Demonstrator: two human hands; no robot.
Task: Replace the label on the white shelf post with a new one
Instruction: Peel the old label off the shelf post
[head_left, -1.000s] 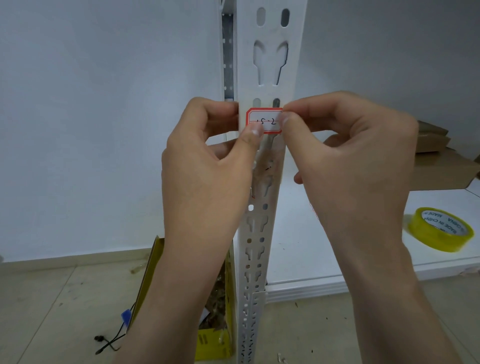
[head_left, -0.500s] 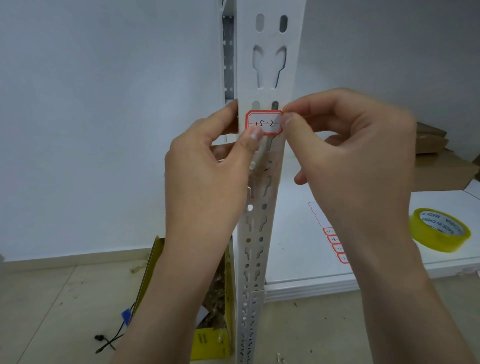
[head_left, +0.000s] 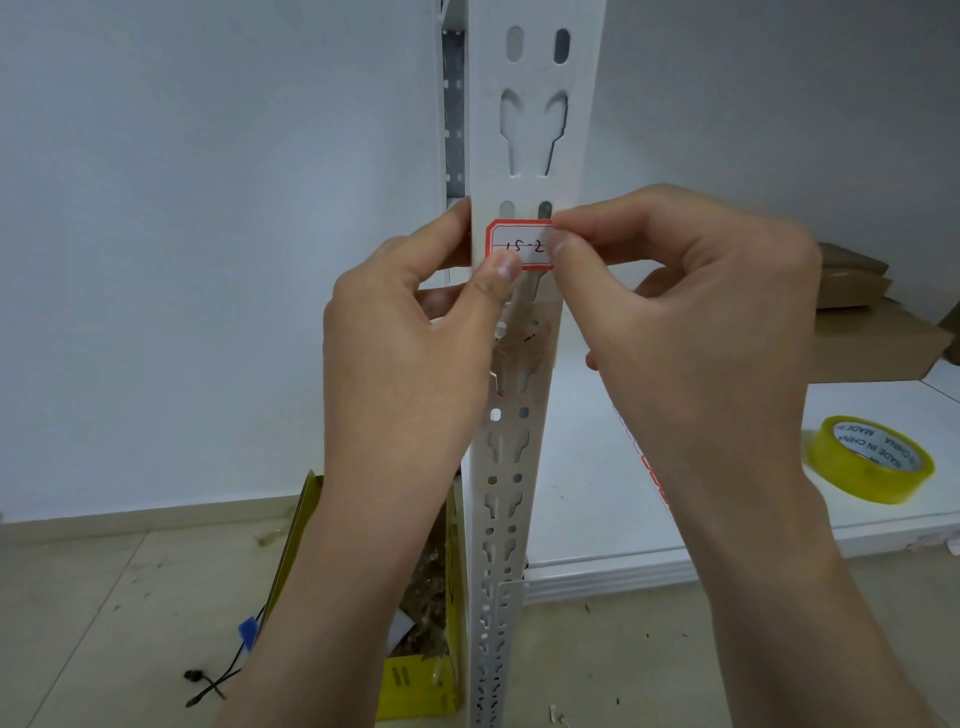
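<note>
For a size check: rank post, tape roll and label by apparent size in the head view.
1. post
2. tape roll
3. label, partly hidden
The label is nearer the camera than the tape roll, so true sizes stay unsure.

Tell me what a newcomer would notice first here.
A red-bordered label, handwritten 15-2, sits on the white shelf post at centre, pinched at its right edge by the right hand, the thumb of the left hand on its lower left corner. A yellow tape roll lies on the shelf board at right.

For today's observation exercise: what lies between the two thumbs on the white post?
The red-bordered label on the post, held by left hand and right hand; head view.
</note>
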